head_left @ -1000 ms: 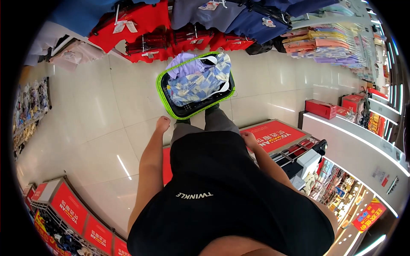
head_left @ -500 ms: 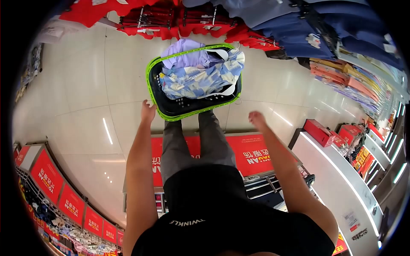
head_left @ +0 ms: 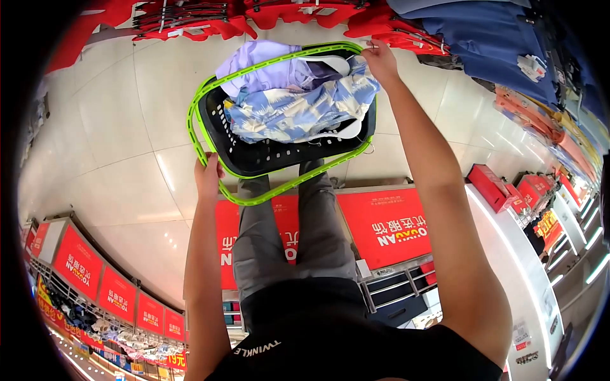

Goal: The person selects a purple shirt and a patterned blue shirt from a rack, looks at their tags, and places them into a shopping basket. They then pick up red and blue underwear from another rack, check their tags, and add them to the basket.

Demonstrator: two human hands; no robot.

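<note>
A black shopping basket point(head_left: 251, 159) with bright green handles is in front of my legs. Inside lie a blue, white and cream patterned garment point(head_left: 298, 114) and a lilac garment point(head_left: 260, 63), both with white hangers showing. My left hand point(head_left: 208, 174) is closed round the near green handle point(head_left: 279, 190), which stands away from the rim. At the far right corner, my right hand point(head_left: 381, 61) grips the far green handle point(head_left: 273, 63). Whether the basket rests on the floor or is lifted cannot be told.
Red garments point(head_left: 305, 13) on black hangers line the far side, with blue garments point(head_left: 464, 57) at the right. Behind my legs stands a display with red sign panels point(head_left: 387, 225). A white counter point(head_left: 508, 273) runs along the right, and a red-panelled rack point(head_left: 82, 263) curves at the left.
Both hands have come from beside the basket onto its handles. The near handle has swung outward from the rim. My right hand has reached forward to the far corner.
</note>
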